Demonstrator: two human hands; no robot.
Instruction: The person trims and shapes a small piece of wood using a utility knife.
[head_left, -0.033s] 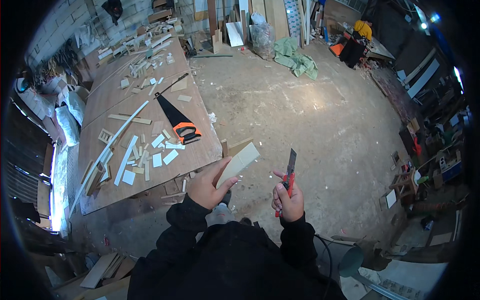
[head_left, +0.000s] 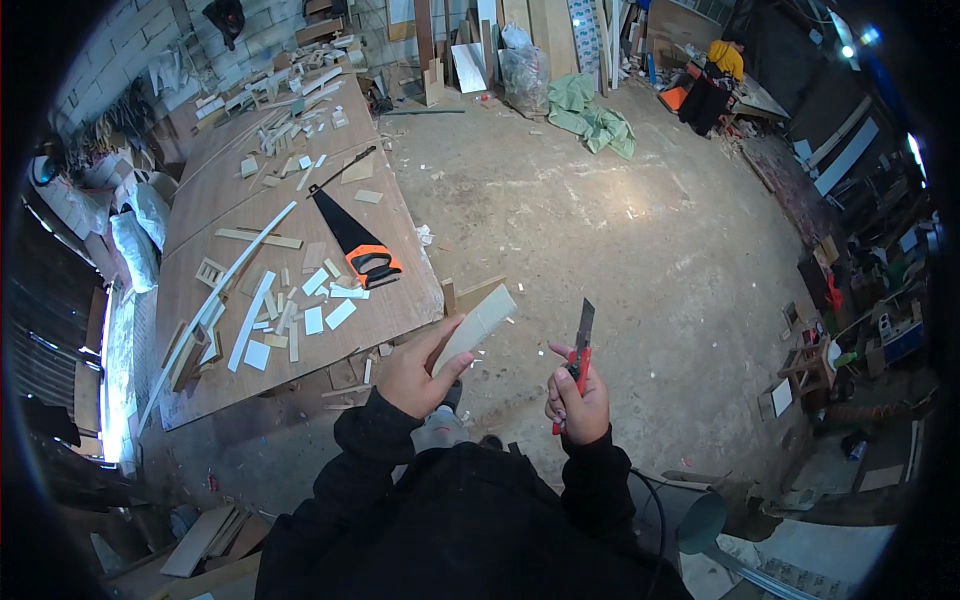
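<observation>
My left hand point(head_left: 415, 372) is closed round a pale, flat wooden strip point(head_left: 478, 325), thumb on its near face and its far end tilted up to the right. A line crosses the strip's face. In my right hand point(head_left: 580, 400) is a red and black utility knife point(head_left: 579, 370), its dark blade extended and pointing up and away from me. The blade stands apart from the wood, to its right. On the workbench point(head_left: 405, 320) to the left lies a hand saw point(head_left: 355, 240) with an orange and black handle.
Small wood offcuts point(head_left: 313, 320) and long thin strips point(head_left: 250, 320) litter the bench. A green cloth point(head_left: 590, 112) and a filled clear bag point(head_left: 525, 75) rest on the floor at the back. Far right, a person in yellow point(head_left: 726, 60) is beside another table. Clutter lines the right wall.
Both hands hold nearly the same place. The wooden strip has turned very slightly in my left hand.
</observation>
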